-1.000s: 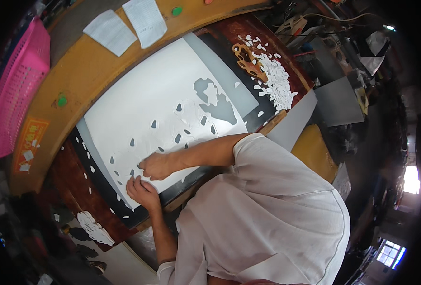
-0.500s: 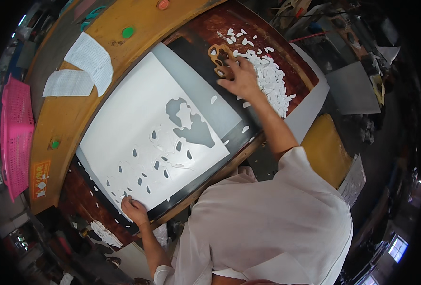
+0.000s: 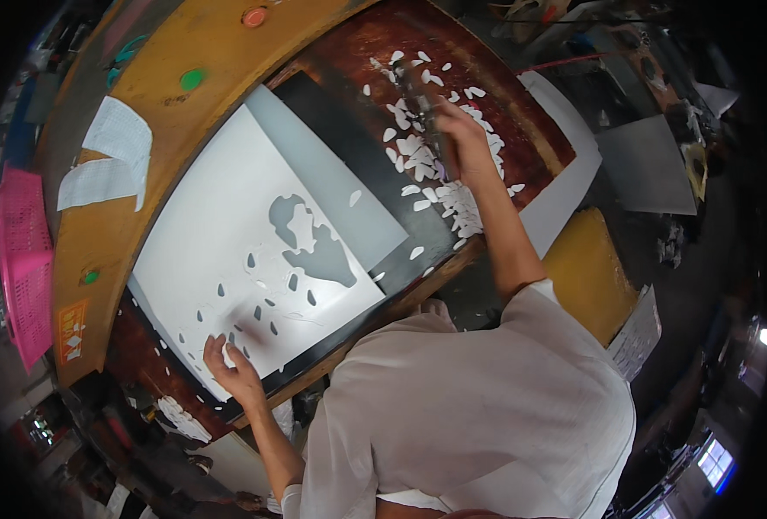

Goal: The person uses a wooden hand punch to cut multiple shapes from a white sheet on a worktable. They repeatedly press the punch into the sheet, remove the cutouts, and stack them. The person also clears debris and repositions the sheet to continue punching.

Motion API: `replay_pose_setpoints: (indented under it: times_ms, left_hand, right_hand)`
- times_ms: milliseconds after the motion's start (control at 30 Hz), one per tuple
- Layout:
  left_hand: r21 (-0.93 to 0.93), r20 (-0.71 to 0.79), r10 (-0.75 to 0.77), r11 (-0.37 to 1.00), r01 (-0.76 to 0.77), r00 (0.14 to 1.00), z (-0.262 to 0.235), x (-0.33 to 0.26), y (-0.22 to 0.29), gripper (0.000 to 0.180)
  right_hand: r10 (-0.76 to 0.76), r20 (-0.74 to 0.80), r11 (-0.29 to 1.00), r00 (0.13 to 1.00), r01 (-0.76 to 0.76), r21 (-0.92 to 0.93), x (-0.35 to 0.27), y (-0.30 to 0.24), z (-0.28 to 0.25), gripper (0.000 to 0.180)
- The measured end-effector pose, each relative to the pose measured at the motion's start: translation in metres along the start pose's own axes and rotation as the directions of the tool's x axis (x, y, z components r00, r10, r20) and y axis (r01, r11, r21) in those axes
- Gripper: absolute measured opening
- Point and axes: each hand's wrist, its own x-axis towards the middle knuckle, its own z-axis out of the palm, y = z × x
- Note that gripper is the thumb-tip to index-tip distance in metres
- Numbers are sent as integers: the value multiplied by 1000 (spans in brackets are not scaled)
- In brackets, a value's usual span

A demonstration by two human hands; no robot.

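My right hand (image 3: pixel 468 143) is closed on a cutting die (image 3: pixel 424 117), tilted up on its edge and smeared by motion. Under and around it lies a heap of small white cut pieces (image 3: pixel 418 160), some scattered loose. My left hand (image 3: pixel 234 372), fingers apart and holding nothing I can see, hovers at the near left part of a white sheet (image 3: pixel 197 208). Several small leaf-shaped holes (image 3: pixel 292 282) and a larger irregular cut-out (image 3: pixel 318 259) pierce that sheet. Beneath it shows a pale grey-blue sheet (image 3: pixel 336 173) on a black board (image 3: pixel 318 104).
A yellow-brown machine beam (image 3: pixel 163 112) arches along the far left, with a green button (image 3: pixel 192 80), a red button (image 3: pixel 254 16) and papers (image 3: pixel 106 164) on it. Worn red-brown table surface (image 3: pixel 522 130) surrounds the board. A pink basket (image 3: pixel 24 259) stands far left; a yellow block (image 3: pixel 591 268) sits at right.
My right hand has taken hold of the cutting die and tipped it up over the heap, which now spreads nearer the board. My left hand has lifted off the sheet, its fingers opening.
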Motion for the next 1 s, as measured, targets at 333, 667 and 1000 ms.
replay_pose_setpoints:
  times_ms: [333,667,1000]
  left_hand:
    - [-545,710,288,802,243,642,134,2,216,22]
    - [-533,797,225,700,476,561,181,10,300,39]
    - [-422,892,209,702,574,400,180,-16,296,42]
  right_hand:
    - [-46,297,499,954,-236,834,-72,2,-17,77]
    - [-104,377,491,921,-282,824,-121,3,-5,97]
    - [27,33,722,999,-42,691,-131,7,-3,85]
